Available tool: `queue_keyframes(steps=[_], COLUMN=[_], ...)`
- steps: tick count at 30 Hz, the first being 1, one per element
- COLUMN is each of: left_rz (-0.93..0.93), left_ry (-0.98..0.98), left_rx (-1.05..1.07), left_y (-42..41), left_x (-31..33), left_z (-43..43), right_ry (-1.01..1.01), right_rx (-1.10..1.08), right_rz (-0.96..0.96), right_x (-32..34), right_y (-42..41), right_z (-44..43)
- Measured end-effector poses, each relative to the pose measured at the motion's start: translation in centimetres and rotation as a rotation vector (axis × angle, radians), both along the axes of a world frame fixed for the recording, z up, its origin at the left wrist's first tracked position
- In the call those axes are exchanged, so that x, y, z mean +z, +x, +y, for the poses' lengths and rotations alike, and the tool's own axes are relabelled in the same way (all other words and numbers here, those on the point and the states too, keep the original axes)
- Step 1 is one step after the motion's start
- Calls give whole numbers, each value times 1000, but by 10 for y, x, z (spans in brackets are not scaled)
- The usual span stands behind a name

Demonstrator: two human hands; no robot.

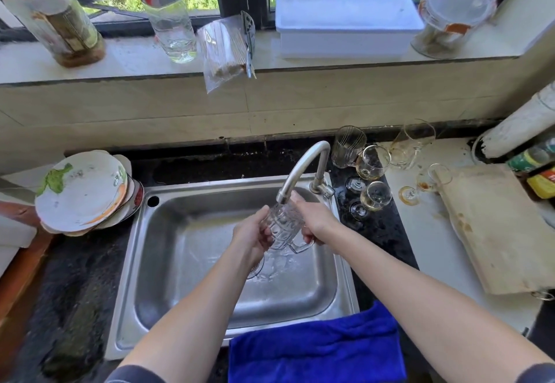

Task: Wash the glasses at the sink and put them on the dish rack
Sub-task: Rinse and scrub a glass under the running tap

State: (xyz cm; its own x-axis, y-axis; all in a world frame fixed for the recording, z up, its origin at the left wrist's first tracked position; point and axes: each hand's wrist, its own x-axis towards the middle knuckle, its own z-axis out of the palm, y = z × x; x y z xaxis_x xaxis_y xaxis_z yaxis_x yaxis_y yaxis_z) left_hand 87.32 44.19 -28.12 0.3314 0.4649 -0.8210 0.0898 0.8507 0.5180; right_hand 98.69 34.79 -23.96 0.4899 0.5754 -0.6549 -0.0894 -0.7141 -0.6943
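A person is standing at a steel sink (132, 262), holding a clear patterned glass mug (280, 223) in both hands over the basin. The mug is sitting right under the tip of the curved faucet (300, 169), with its mouth tilted up toward the spout and its handle pointing down and to the right. The left hand (250, 234) is wrapping around the mug's left side, fingers curled onto the glass. The right hand (316, 220) is gripping the right side, fingers curling in by the handle. Water (270, 271) is splashing on the basin floor beneath the mug.

Just right of the faucet, more glasses are standing on the dark counter. A tumbler (348, 147) is at the back, with two stemmed glasses (372, 162) in front of it holding amber dregs. Another stemmed glass (426, 183) is lying on its side on the pale counter, just beside a wooden cutting board (495, 223).

A blue towel (315, 349) is draping over the sink's front edge. A stack of plates (84, 190) is leaning to the left of the sink. A white tray (345, 25) is sitting on the windowsill above.
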Motion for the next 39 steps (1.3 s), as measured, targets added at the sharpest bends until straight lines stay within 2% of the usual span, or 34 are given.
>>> queue_keyframes(steps=[2, 4, 5, 7, 10, 13, 15, 17, 20, 22, 27, 30, 34, 36, 39], left_rz=[47, 63, 71, 92, 42, -109, -144, -60, 234, 308, 152, 186, 339, 386, 425], left_ry=[64, 102, 113, 139, 170, 182, 187, 255, 636, 770, 542, 577, 730, 730, 631], left_rx=[-10, 15, 33, 39, -60, -331, -532, -693, -1009, -1096, -1007, -1036, -1038, -1021, -923], left_y=[4, 4, 3, 1, 7, 16, 20, 19, 8, 4, 22, 27, 24, 17, 6], left_x=[3, 6, 7, 11, 26, 52, 68, 75, 64, 57, 57, 57, 56, 51, 42], left_z=[2, 8, 11, 16, 13, 2, 2, 11, 25, 25, 7, 7, 14, 18, 25], right_ry=[-76, 28, 115, 196, 234, 132, 5, -90, -129, -125, -150, -171, -150, -71, 89], right_rx=[-66, -30, -4, 13, -130, -342, -362, -372, -415, -435, -482, -376, -288, -261, -98], right_rz=[-93, -240, -230, -115, -11, 145, 318, 434, 646, 771, 893, 872, 766, 545, -54], right_x=[-8, -18, -20, -20, -25, -24, -22, -24, -41, -48, -46, -41, -38, -35, -28], right_y=[-2, -15, -23, -30, -20, -2, 10, 18, 16, 11, 9, 11, 8, 5, -3], right_z=[2, -4, -9, -15, -13, -14, -21, -32, -46, -47, -35, -29, -22, -19, -25])
